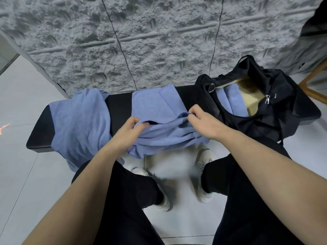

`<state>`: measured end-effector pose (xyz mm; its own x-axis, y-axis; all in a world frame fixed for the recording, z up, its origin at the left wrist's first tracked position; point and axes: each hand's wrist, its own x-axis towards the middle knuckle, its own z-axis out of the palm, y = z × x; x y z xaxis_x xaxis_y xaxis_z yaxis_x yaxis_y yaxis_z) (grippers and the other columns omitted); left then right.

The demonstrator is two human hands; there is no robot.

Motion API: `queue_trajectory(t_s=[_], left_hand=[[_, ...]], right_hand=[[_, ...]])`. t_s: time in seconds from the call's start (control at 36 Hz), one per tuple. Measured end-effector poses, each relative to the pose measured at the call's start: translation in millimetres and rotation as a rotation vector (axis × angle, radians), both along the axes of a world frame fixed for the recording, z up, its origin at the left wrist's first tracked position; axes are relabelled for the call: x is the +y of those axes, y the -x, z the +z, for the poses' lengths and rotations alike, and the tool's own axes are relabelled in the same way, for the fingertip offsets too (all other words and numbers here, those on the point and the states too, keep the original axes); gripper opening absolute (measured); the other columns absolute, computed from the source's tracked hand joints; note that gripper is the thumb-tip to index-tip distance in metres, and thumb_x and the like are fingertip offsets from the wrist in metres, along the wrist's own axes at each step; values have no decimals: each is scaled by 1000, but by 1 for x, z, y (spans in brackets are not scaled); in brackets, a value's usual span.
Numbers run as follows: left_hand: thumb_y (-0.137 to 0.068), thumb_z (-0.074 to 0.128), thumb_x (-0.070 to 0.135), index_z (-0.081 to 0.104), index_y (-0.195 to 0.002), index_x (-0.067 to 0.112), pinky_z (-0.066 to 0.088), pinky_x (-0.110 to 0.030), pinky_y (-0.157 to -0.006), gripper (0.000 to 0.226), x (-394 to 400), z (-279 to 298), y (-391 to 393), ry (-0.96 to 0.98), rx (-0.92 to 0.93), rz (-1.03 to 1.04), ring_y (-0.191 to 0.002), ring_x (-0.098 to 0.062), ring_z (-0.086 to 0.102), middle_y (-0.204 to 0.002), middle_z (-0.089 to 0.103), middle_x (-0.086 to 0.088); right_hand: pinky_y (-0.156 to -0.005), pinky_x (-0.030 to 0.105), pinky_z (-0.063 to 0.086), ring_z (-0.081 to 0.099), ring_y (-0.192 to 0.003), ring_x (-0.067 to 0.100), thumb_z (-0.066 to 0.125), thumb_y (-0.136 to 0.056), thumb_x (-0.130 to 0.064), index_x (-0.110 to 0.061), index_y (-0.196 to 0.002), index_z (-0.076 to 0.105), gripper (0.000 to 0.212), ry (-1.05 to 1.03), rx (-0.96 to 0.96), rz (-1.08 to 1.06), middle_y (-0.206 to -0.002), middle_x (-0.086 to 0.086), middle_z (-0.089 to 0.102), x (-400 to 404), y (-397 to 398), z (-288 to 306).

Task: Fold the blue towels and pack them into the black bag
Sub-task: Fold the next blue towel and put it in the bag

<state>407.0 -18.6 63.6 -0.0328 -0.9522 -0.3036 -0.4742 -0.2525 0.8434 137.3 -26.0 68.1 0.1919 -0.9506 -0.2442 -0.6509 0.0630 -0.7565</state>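
Observation:
A blue towel lies across the middle of a black bench, its near part bunched and hanging over the front edge. My left hand grips that bunched edge on the left. My right hand pinches the same edge on the right. A second blue towel lies crumpled on the bench's left part, draped over the front. The black bag stands open at the bench's right end, with a folded blue towel inside against a tan lining.
A grey textured wall panel rises right behind the bench. Two thin black cords hang down it. A wooden frame stands at the far right. My legs and white shoes are on the pale tiled floor below the bench.

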Motion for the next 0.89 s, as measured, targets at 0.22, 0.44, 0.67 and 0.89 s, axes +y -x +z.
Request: queue_trajectory(t_s=[0.22,0.44,0.67,0.89], left_hand=[[-97,47,22,48,-78,19,37,-32,-67,20,-25,-4,-3,86,80,231,-76,-16,46,-80,50,-1],[-94,52,25,49,-74,19,40,-33,-63,21,-64,-14,-5,94,192,481,-76,-18,48,-74,51,1],[-96,55,25,43,-73,18,36,-24,-49,27,-117,-32,-10,96,172,573,-57,-14,40,-68,46,-1],[-91,58,25,54,-80,22,36,-25,-51,13,-162,-50,-18,218,-61,503,-52,-10,41,-63,52,7]], right_hand=[[-63,34,34,39,-65,13,37,-97,-31,-19,-84,43,19,-9,-19,-62,-71,-6,45,-27,-5,-8],[-65,31,40,51,-67,12,52,-91,-31,-18,-74,57,23,62,26,-207,-68,-7,56,-77,-13,-17],[-59,29,38,47,-62,11,53,-90,-34,-20,-70,47,25,76,66,-265,-67,-7,53,-124,-28,-28],[-63,29,32,41,-70,16,54,-89,-27,-12,-76,53,19,2,15,-333,-74,4,47,-166,-34,-37]])
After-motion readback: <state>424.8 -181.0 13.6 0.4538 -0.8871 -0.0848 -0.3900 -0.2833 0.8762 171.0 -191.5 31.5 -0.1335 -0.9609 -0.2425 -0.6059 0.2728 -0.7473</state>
